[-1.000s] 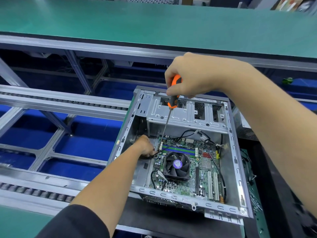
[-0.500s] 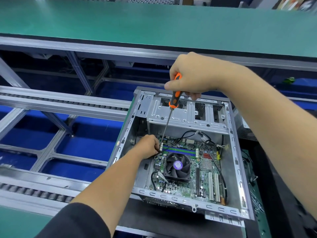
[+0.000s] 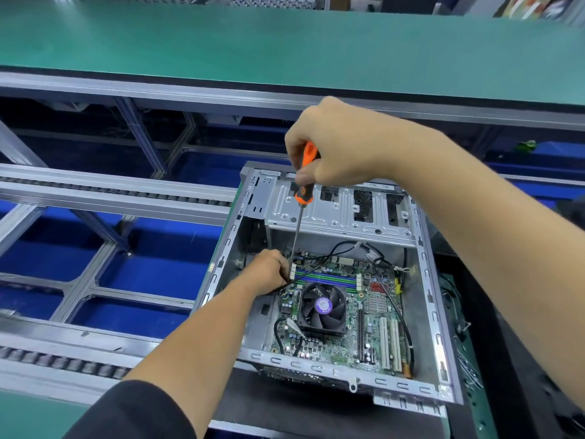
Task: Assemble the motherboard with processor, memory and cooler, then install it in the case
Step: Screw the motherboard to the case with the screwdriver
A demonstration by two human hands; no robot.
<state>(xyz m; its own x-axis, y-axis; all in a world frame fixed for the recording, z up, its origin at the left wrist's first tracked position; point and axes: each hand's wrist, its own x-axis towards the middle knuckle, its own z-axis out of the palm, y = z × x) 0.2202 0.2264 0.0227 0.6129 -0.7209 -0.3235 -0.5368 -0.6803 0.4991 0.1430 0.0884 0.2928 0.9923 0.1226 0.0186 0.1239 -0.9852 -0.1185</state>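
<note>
An open grey computer case lies on its side in front of me. The green motherboard sits inside it, with a black cooler fan and blue and green memory slots. My right hand grips the orange handle of a screwdriver, held nearly upright. Its shaft runs down to the board's far left corner. My left hand is curled beside the shaft's lower end inside the case; the tip is hidden behind its fingers. A black cable passes by that hand.
A metal drive cage spans the far part of the case. Black cables loop over the board's right side. Roller conveyor rails and blue bins lie to the left. A green bench runs across the back. Loose screws lie to the right.
My right hand has turned on the screwdriver handle, so more of the orange grip shows. My left hand has moved slightly toward the shaft's lower end. The case has not moved.
</note>
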